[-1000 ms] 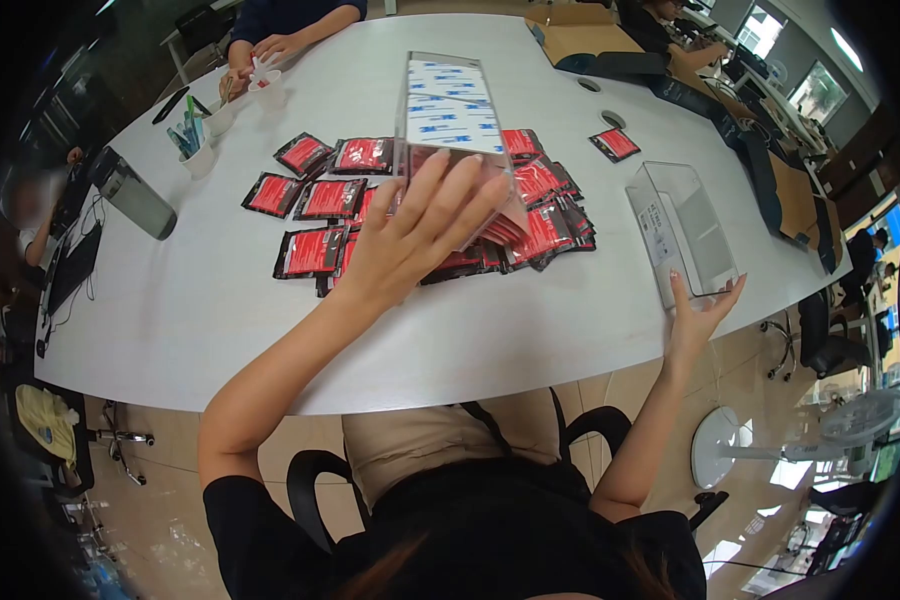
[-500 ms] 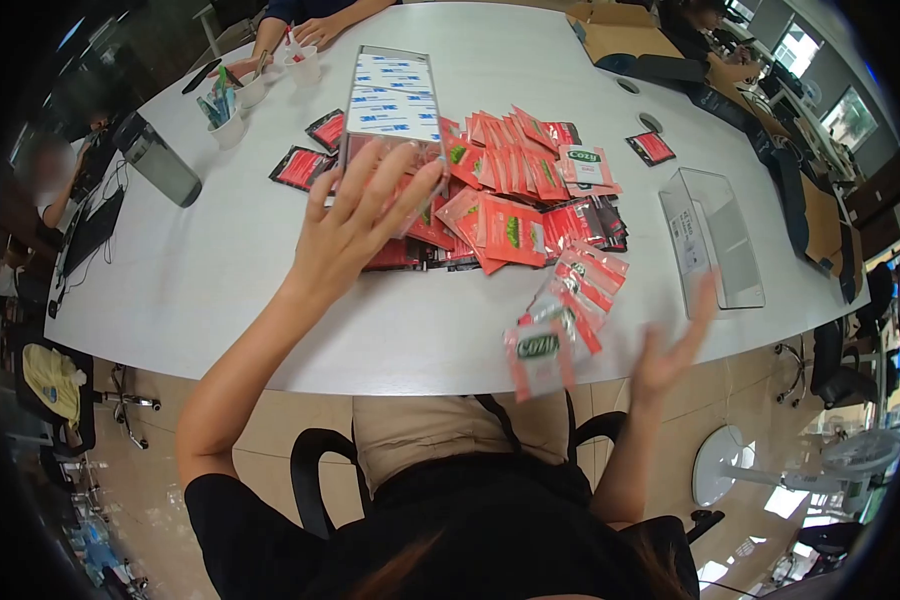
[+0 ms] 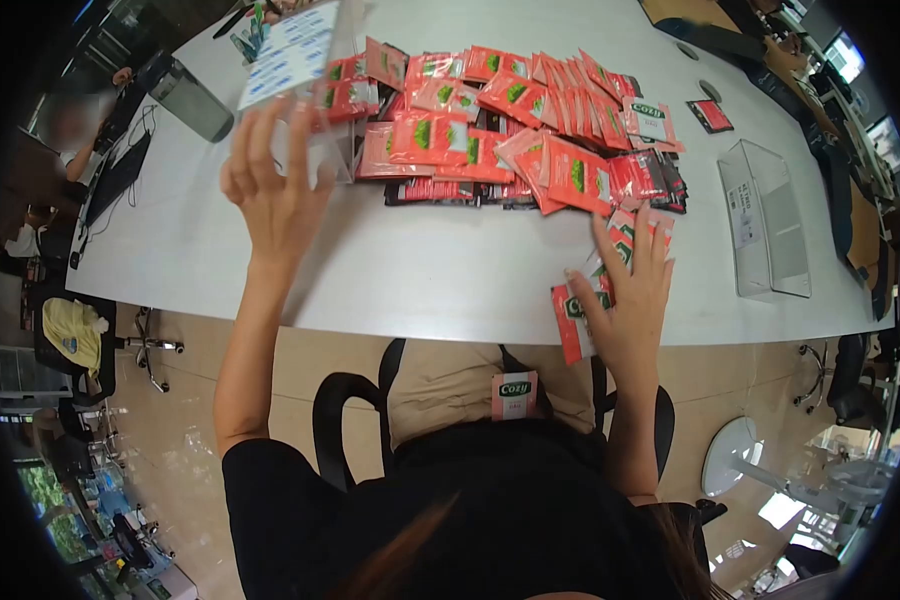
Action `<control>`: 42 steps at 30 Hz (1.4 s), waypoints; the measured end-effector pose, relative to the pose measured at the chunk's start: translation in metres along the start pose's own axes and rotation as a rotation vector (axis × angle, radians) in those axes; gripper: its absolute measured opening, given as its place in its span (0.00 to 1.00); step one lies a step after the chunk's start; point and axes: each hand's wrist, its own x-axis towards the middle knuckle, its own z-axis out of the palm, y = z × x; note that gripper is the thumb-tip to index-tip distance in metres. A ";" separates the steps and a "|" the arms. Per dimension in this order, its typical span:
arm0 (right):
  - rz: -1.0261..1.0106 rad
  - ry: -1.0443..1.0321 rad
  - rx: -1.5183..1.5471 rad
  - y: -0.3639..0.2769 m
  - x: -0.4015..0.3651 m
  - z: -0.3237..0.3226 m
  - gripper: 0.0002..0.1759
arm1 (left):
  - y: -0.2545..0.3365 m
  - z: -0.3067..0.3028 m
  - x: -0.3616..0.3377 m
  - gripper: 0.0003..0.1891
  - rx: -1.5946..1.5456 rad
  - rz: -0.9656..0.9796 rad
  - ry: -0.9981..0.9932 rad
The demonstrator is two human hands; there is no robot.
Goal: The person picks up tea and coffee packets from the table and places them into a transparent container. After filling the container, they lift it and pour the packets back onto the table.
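Note:
My left hand (image 3: 275, 185) grips a clear plastic box (image 3: 342, 95) bearing a white sheet with blue print (image 3: 292, 55). The box is tilted and slightly blurred, at the left end of a pile of red sachets (image 3: 430, 138). Some red sachets show through its clear side. With fingers spread, my right hand (image 3: 625, 300) rests on a few Cozy sachets (image 3: 573, 318) at the table's front edge; one of them juts over the edge. A single pink Cozy sachet (image 3: 514, 396) lies on my lap.
A second clear box (image 3: 765, 225) lies on the table (image 3: 420, 280) at the right, near a lone sachet (image 3: 710, 115). A dark bottle (image 3: 188, 98) and a cup of pens (image 3: 250, 42) are at the left. Open cardboard boxes (image 3: 820, 150) line the right edge.
My left hand has moved the plastic box leftward, uncovering more sachets. My right hand has come down onto the sachets at the edge. One sachet has dropped onto my lap.

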 end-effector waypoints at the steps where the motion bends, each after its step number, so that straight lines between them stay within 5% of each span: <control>1: 0.019 0.040 -0.027 0.000 -0.001 0.003 0.34 | 0.000 -0.002 -0.006 0.46 -0.013 -0.026 0.031; 7: 0.025 0.191 -0.082 -0.002 0.019 0.019 0.34 | -0.016 -0.009 -0.016 0.44 0.018 -0.074 0.054; 13: 0.071 0.374 -0.049 -0.005 0.030 0.022 0.29 | -0.046 -0.012 -0.027 0.40 0.121 0.166 -0.015; 14: 0.022 0.448 0.019 -0.006 0.030 0.019 0.27 | -0.044 -0.010 -0.029 0.33 0.056 0.134 -0.001; 19: -0.240 0.634 0.282 -0.004 0.014 0.007 0.19 | -0.046 -0.007 -0.039 0.30 0.104 0.201 0.043; 22: -0.339 0.408 0.199 -0.008 -0.006 0.004 0.15 | -0.052 -0.008 -0.038 0.29 0.113 0.241 0.064; 29: -0.609 0.373 0.255 -0.002 -0.062 0.018 0.10 | -0.061 -0.020 -0.041 0.30 0.202 0.274 0.007; 32: -0.784 0.207 0.426 0.005 -0.101 0.056 0.17 | -0.068 -0.019 -0.049 0.30 0.241 0.260 0.030; 35: -0.458 -0.358 0.392 -0.007 -0.113 0.079 0.25 | -0.074 -0.019 -0.054 0.35 0.211 0.195 0.062; 36: -0.418 -0.368 0.301 -0.004 -0.120 0.090 0.32 | -0.072 -0.022 -0.053 0.40 0.148 0.113 0.059; 42: -0.210 -0.732 0.532 0.010 -0.115 0.095 0.32 | -0.045 -0.047 -0.053 0.60 -0.217 -0.489 0.042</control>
